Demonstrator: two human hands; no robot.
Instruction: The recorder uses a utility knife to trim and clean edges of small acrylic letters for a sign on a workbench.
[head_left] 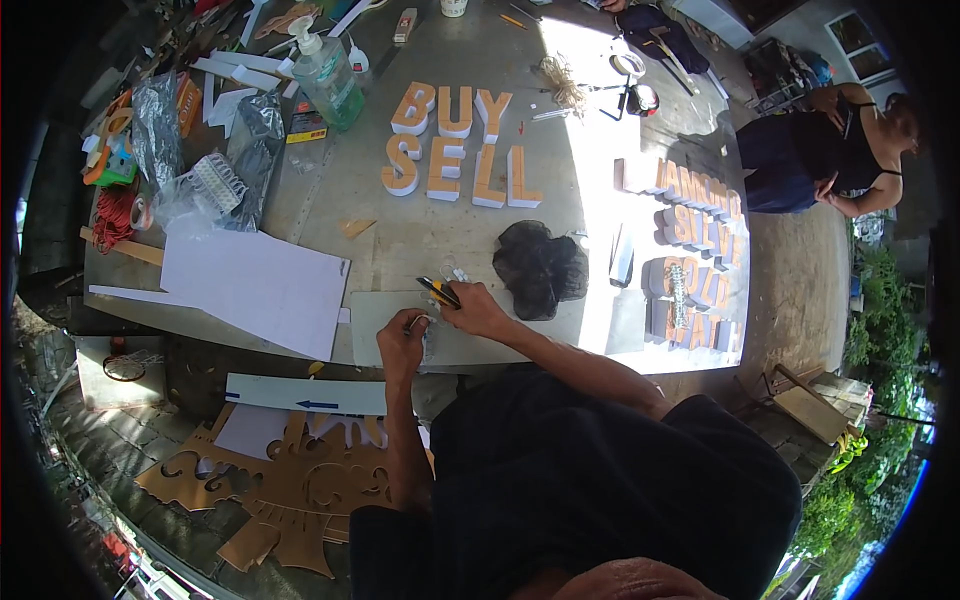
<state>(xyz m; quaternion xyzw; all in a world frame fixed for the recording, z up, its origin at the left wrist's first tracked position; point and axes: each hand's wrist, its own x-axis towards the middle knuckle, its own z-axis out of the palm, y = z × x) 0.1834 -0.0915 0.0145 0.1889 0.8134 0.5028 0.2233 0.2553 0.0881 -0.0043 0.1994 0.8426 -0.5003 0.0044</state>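
My right hand (476, 310) is closed around a yellow-and-black utility knife (438, 291), above a pale board (375, 312) at the table's near edge. Just left of it, my left hand (402, 342) pinches a small white piece (429, 319), whose kind is too small to make out. The two hands are close together but apart. Small white scraps (456, 274) lie just beyond the knife. A crumpled black mesh cloth (540, 268) rests to the right of my right hand.
Thick block letters with tan faces (455, 110) stand mid-table; more letters (690, 285) sit in sunlight at right. A white sheet (255, 290) lies left, near a green pump bottle (335, 90). Ornate brown cut panels (300, 480) lie below the table. Another person (840, 150) stands far right.
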